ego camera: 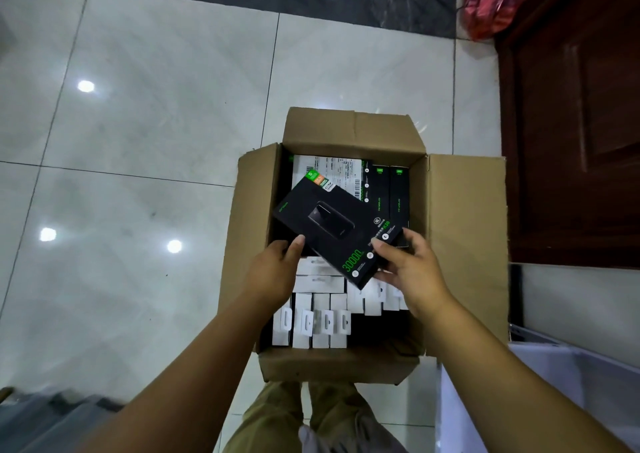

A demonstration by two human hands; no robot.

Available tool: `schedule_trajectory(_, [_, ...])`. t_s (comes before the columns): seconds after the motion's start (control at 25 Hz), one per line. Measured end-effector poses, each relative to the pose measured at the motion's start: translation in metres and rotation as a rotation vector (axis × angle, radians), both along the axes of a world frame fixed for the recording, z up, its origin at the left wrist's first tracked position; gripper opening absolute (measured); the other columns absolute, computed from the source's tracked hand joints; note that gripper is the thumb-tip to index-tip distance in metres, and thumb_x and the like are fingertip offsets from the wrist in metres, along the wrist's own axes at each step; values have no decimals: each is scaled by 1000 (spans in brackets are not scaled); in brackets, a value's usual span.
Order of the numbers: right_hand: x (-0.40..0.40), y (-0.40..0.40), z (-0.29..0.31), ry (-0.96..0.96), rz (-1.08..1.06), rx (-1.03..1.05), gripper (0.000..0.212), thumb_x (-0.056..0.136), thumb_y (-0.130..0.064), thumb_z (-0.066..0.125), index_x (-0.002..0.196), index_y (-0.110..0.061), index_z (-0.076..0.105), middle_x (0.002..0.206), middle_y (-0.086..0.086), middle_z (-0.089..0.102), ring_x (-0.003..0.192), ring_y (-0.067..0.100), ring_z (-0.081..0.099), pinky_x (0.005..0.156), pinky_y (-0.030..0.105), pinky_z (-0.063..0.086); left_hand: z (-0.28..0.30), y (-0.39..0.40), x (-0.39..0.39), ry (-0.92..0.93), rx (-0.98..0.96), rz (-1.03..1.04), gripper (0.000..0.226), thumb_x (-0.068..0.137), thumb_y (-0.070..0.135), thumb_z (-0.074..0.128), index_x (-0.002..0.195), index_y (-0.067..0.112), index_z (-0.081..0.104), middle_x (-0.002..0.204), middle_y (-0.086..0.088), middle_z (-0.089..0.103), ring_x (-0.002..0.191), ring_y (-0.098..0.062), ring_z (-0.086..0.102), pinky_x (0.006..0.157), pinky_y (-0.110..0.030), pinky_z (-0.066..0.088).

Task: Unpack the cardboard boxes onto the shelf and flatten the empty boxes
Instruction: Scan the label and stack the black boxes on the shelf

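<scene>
An open cardboard box (460, 230) stands on the tiled floor with its flaps spread. Inside lie several white product boxes (311, 324) near me and black ones (398, 192) at the far side. Above the box, tilted, is a black power bank package (332, 224) with green "30000" print. My right hand (412, 269) grips its near right corner, thumb on top. My left hand (277, 269) holds its left edge with the fingers under it.
A dark wooden door (571, 123) stands to the right and a red plastic bag (491, 5) lies at the back right. A white shelf or bin edge (554, 366) sits at the lower right. Glossy white floor tiles (138, 140) spread to the left.
</scene>
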State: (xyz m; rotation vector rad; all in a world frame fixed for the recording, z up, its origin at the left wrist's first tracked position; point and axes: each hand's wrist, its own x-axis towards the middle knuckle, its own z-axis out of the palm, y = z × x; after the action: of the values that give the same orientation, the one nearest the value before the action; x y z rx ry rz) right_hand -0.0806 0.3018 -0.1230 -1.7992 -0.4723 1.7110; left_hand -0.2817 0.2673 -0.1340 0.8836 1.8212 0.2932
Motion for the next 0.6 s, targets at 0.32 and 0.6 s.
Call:
schedule_trajectory(0.32, [-15,-16,-6,129,93,-53,35,86,-7,68,117,-11,54,120,14,62,104,31,65,78,39,59,10,-1,1,-324,142,388,33,96,27,54,124,28,37,115,-2,59,89,-13,63,65,-23,52])
schedule_trajectory(0.6, [-20,-1,-35,-36,342,-71,47,91,-16,65,134,-10,47,108,4,58,97,23,61,81,36,50,2,-1,-16,-217,313,439,51,95,16,54,136,38,34,109,11,53,85,-4,59,55,-10,51])
